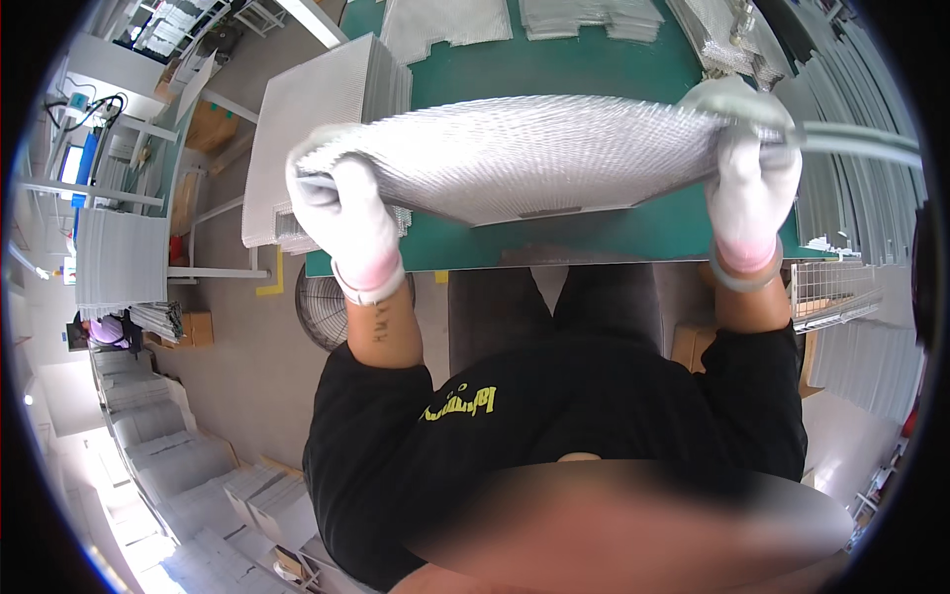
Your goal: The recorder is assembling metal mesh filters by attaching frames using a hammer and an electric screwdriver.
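Note:
A silvery mesh-textured sheet [554, 148] is stretched between my hands above the green tabletop [584, 241], its middle bowed. My left hand [346, 203], in a white glove, grips the left end with the thumb over the near side. On the other end my right hand [750, 188], also gloved in white, is closed with its fingers wrapped round the edge. A pale strip or tube [861, 144] runs off to the right from beside my right hand; whether the hand holds it I cannot tell.
Stacked mesh sheets [307, 129] stand left of my left hand. Cut silvery pieces [594, 18] lie along the table's far side. Many upright panels [861, 148] crowd the right, above a wire basket [831, 295]. A floor fan [325, 312] stands under the table's left.

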Tool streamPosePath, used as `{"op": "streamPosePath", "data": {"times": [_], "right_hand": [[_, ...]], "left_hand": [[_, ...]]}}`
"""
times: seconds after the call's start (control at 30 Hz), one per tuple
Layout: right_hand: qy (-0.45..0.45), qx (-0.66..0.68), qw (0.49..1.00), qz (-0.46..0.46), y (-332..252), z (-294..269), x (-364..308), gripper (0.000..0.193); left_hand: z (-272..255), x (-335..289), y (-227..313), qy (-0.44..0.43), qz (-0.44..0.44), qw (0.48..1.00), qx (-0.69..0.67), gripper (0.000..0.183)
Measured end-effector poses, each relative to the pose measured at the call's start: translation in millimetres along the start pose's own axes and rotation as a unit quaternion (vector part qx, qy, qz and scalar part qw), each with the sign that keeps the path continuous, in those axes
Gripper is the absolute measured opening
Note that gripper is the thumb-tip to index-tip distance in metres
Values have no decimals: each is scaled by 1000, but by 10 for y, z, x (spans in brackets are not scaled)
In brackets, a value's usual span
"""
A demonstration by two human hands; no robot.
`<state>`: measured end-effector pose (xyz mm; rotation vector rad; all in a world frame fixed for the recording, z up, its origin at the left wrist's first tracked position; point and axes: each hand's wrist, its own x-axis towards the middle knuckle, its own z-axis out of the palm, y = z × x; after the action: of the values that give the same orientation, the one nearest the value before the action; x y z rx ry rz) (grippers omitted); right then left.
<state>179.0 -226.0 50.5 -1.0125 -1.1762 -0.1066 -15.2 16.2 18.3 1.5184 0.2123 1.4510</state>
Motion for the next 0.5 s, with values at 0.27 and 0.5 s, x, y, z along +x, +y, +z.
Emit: {"op": "streamPosePath", "data": {"times": [0.27, 0.5], "right_hand": [[48, 44, 998, 5, 92, -207, -388, 29], [-213, 66, 973, -58, -237, -553, -893, 26]], "left_hand": [[175, -302, 195, -200, 86, 961, -173, 9], [-340, -770, -109, -570, 41, 817, 77, 38]]}}
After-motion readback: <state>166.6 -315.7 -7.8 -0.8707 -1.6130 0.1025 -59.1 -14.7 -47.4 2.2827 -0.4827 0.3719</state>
